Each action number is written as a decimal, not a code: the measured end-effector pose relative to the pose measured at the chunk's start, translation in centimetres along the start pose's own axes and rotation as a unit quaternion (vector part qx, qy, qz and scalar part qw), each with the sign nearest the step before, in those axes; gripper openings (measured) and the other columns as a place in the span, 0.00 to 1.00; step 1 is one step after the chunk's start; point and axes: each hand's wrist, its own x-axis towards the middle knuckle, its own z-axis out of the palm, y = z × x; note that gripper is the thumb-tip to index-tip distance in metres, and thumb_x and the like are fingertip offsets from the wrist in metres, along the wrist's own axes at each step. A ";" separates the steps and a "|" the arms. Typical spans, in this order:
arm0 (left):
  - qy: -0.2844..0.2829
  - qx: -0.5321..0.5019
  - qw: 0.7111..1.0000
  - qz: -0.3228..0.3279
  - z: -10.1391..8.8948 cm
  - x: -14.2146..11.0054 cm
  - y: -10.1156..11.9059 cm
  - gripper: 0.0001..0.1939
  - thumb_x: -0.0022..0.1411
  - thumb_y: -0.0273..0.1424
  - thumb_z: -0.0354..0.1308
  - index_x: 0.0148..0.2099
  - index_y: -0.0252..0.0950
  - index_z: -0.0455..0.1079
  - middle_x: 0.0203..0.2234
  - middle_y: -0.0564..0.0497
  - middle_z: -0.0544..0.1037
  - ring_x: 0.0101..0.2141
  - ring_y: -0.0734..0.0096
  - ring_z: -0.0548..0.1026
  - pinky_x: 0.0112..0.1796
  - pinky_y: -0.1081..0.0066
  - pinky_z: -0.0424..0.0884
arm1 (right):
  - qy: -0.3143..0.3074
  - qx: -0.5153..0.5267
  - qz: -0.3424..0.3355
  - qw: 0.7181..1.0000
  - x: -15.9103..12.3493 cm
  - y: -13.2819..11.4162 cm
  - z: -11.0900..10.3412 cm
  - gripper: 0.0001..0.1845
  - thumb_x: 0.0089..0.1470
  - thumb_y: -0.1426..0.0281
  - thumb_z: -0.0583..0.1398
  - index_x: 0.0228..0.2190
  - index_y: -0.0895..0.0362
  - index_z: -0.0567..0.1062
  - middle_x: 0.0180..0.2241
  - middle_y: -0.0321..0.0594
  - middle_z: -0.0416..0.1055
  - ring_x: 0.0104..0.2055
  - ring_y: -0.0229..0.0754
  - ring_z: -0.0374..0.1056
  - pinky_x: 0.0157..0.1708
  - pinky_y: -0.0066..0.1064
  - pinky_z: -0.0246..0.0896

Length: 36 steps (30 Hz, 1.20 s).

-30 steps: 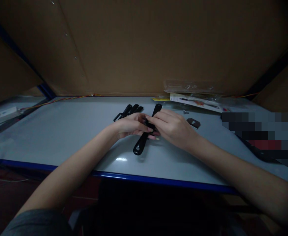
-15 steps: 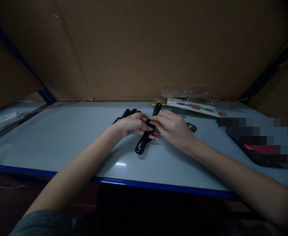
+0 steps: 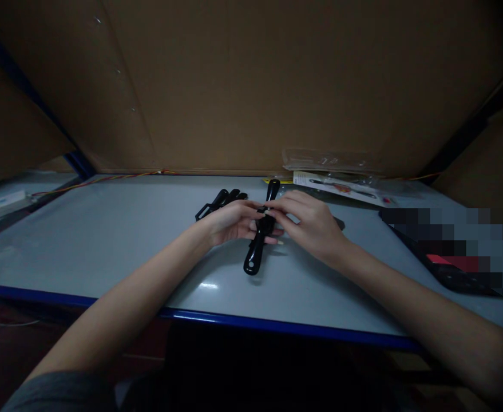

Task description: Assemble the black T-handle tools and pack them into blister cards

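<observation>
Both my hands meet over a glossy black tool handle, with a hole in its lower end. My left hand wraps its fingers against the handle's middle from the left. My right hand pinches the same middle section from the right, and the fingers hide that part. Just behind my left hand lie several similar black handled tools, stacked together. A small dark plate sits mostly hidden behind my right hand.
A printed card and a clear plastic bag lie at the back right, against a cardboard wall. A coloured wire runs along the back. A pixelated area covers a black-and-red object at right. The table's front edge is blue.
The handle has turned more upright, its lower end swinging right. My hands have shifted slightly right, and my right hand now covers more of the dark plate.
</observation>
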 end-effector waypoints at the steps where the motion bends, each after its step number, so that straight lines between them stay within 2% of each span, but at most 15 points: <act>1: 0.004 0.001 1.000 0.005 0.0 0.0 0.0 0.11 0.55 0.18 0.51 0.43 0.27 0.62 0.34 0.40 0.76 0.38 0.56 0.77 0.43 0.51 0.70 | -0.001 0.002 -0.004 1.000 0.0 0.0 -0.1 0.11 0.56 0.76 0.53 0.37 0.59 0.74 0.31 0.42 0.71 0.35 0.42 0.65 0.36 0.34 0.59; 6: 0.019 0.020 0.999 0.027 0.1 0.0 -0.4 0.14 0.53 0.15 0.53 0.44 0.28 0.60 0.34 0.42 0.75 0.38 0.58 0.77 0.44 0.52 0.69 | -0.009 -0.002 -0.023 1.000 0.1 0.0 -0.2 0.11 0.56 0.76 0.53 0.38 0.59 0.74 0.30 0.42 0.71 0.35 0.42 0.65 0.36 0.34 0.59; 10: 0.017 0.024 0.999 0.036 0.1 0.1 -0.6 0.16 0.52 0.14 0.53 0.44 0.28 0.60 0.32 0.44 0.75 0.37 0.61 0.77 0.45 0.52 0.69 | -0.039 -0.050 -0.050 0.997 0.1 -0.2 -0.5 0.14 0.57 0.76 0.51 0.40 0.60 0.74 0.31 0.44 0.71 0.35 0.44 0.64 0.35 0.35 0.59; 16: -0.036 -0.049 0.998 0.016 -0.1 0.2 -0.4 0.13 0.56 0.20 0.48 0.45 0.27 0.62 0.28 0.45 0.76 0.33 0.62 0.77 0.45 0.50 0.67 | -0.071 -0.131 -0.096 0.984 0.3 -0.6 -1.1 0.15 0.58 0.75 0.50 0.39 0.63 0.74 0.31 0.46 0.70 0.34 0.44 0.61 0.35 0.35 0.58; 22: -0.023 -0.017 0.998 0.056 0.1 0.2 -0.6 0.09 0.58 0.17 0.49 0.42 0.26 0.62 0.33 0.41 0.75 0.38 0.61 0.77 0.47 0.54 0.67 | -0.068 -0.133 -0.071 0.986 0.3 -0.6 -1.3 0.15 0.58 0.75 0.49 0.41 0.64 0.73 0.31 0.47 0.70 0.36 0.45 0.62 0.35 0.35 0.58; 27: -0.018 0.002 0.998 0.061 0.3 -0.1 -0.6 0.15 0.54 0.13 0.51 0.45 0.27 0.62 0.35 0.43 0.75 0.39 0.63 0.76 0.48 0.57 0.67 | -0.049 -0.121 -0.055 0.990 0.3 -0.6 -1.4 0.15 0.57 0.76 0.50 0.40 0.62 0.74 0.31 0.46 0.70 0.36 0.45 0.63 0.34 0.35 0.59; 31: -0.011 -0.007 0.998 0.066 0.5 -0.2 -0.5 0.14 0.56 0.15 0.51 0.45 0.29 0.62 0.34 0.46 0.75 0.39 0.65 0.76 0.50 0.54 0.65 | -0.053 -0.119 -0.065 0.989 0.4 -0.7 -1.6 0.15 0.57 0.76 0.50 0.41 0.62 0.74 0.32 0.46 0.70 0.36 0.45 0.63 0.35 0.36 0.59; 36: -0.027 -0.016 0.997 0.074 1.1 -0.4 -0.2 0.11 0.60 0.19 0.48 0.46 0.28 0.63 0.39 0.40 0.75 0.41 0.61 0.75 0.49 0.50 0.65 | -0.033 -0.090 -0.054 0.994 0.6 -0.6 -1.9 0.14 0.57 0.76 0.51 0.41 0.62 0.74 0.32 0.46 0.70 0.36 0.45 0.64 0.36 0.36 0.60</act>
